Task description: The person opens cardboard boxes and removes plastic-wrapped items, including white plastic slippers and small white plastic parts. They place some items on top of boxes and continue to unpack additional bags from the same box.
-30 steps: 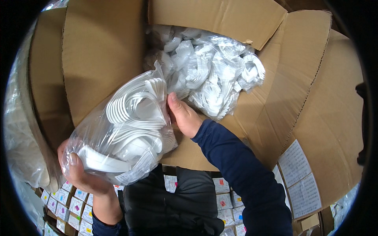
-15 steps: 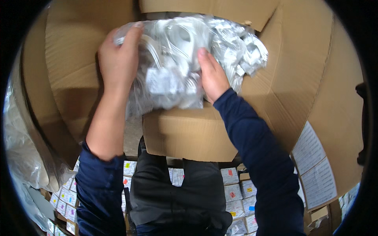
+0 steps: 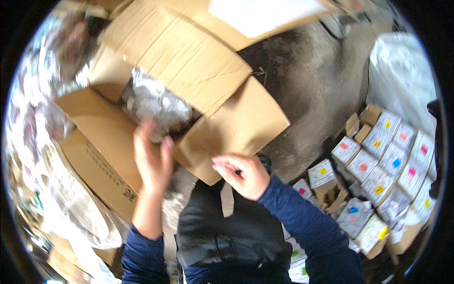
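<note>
An open cardboard box (image 3: pixel 236 125) stands in front of me, its flaps folded outward. Inside it lie clear plastic bags (image 3: pixel 158 102) with greyish contents that I cannot make out. My left hand (image 3: pixel 153 158) hovers at the near side of the box opening, close to the bags, its thumb and fingers apart and slightly blurred. Just off the near corner of the right flap is my right hand (image 3: pixel 243 175), fingers loosely curled, with nothing visible in it.
Several small white boxes (image 3: pixel 378 156) with coloured stickers fill the floor at right, beside a large translucent plastic sack (image 3: pixel 402 71). Bagged goods (image 3: pixel 38 94) are heaped at far left. Grey concrete floor (image 3: pixel 307 94) shows beyond the box.
The view has swung to a different box. The clear bag of white cables that both hands held is out of them, and both hands have come lower and nearer.
</note>
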`<state>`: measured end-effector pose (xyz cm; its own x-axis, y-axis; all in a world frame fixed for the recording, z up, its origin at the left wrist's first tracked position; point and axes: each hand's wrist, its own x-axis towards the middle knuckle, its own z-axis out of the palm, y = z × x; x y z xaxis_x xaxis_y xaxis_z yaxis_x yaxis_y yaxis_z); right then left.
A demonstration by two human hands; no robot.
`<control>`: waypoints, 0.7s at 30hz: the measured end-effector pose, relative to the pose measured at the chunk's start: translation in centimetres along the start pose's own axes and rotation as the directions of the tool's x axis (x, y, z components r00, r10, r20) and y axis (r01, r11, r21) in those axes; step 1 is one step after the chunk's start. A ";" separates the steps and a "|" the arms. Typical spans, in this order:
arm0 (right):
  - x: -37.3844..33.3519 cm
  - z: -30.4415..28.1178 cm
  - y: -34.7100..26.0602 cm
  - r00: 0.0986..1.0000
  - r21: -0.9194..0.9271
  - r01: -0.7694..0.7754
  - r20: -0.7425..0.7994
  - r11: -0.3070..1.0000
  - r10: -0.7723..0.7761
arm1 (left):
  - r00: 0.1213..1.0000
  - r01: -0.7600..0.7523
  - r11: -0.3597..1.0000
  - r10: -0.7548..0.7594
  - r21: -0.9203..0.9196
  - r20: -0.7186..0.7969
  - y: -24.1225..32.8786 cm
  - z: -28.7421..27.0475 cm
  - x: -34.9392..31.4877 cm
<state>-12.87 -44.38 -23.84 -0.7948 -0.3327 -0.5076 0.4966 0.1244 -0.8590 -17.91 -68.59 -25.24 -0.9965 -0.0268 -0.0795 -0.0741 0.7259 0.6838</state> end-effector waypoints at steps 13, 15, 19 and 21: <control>-22.1 7.3 23.8 0.607 0.745 -0.205 -0.412 0.635 0.680 | 0.248 -0.367 0.886 -0.201 0.284 0.948 0.7 7.1 -20.0; -23.7 9.3 26.2 0.608 0.752 -0.243 -0.374 0.613 0.700 | 0.258 -0.456 0.800 -0.302 0.391 0.918 -0.3 6.8 -21.1; -26.2 11.4 29.1 0.619 0.499 -0.396 -0.474 0.771 0.626 | 0.273 -0.281 0.737 -0.552 0.614 0.788 0.3 7.0 -23.6; -27.5 11.5 30.1 0.638 0.227 -0.532 -0.525 0.816 0.563 | 0.288 -0.364 0.698 -0.545 0.617 0.787 1.0 7.5 -25.1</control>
<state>27.98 -42.21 -34.99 -0.4111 0.3488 -0.8422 0.9072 0.0661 -0.4155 7.28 -62.01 -28.05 -0.2160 0.1371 -0.9667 0.3352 0.9403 0.0585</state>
